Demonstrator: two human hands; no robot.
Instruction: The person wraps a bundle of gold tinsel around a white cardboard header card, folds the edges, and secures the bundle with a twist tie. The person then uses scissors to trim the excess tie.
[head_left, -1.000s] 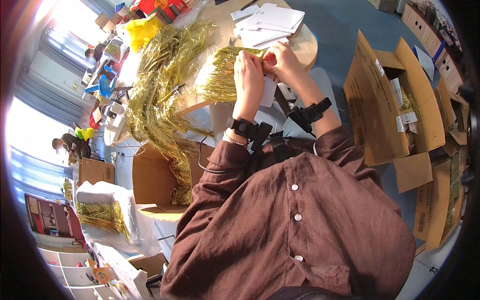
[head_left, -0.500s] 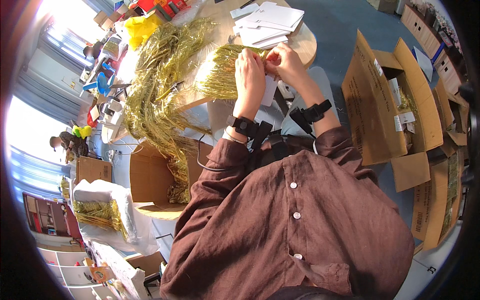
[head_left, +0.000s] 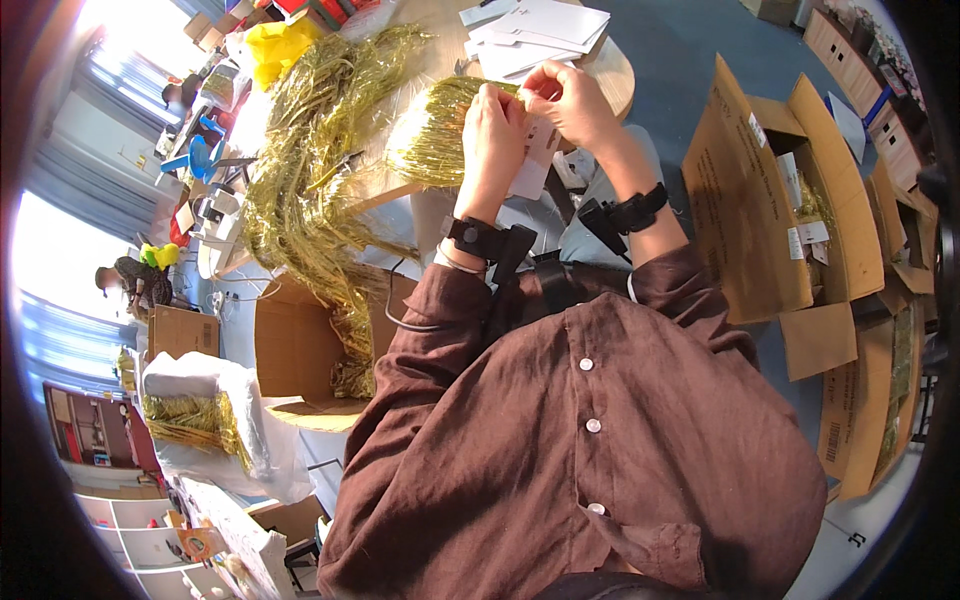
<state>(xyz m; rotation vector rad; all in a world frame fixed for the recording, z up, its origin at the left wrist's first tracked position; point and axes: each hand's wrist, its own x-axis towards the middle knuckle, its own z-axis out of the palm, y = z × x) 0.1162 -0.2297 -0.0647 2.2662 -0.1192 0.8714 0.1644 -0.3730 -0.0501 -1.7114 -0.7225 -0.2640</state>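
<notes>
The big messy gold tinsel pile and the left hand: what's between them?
The head view shows a smaller, fanned-out bundle of shiny gold tinsel, reaching from the left hand toward the pile.

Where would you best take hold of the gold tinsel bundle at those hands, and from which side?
I'd probably grip the gold tinsel bundle by its right end, near the fingertips of the left hand and right hand, coming from the right. It looks narrower and gathered there, while its strands spread wide toward the left.
</notes>
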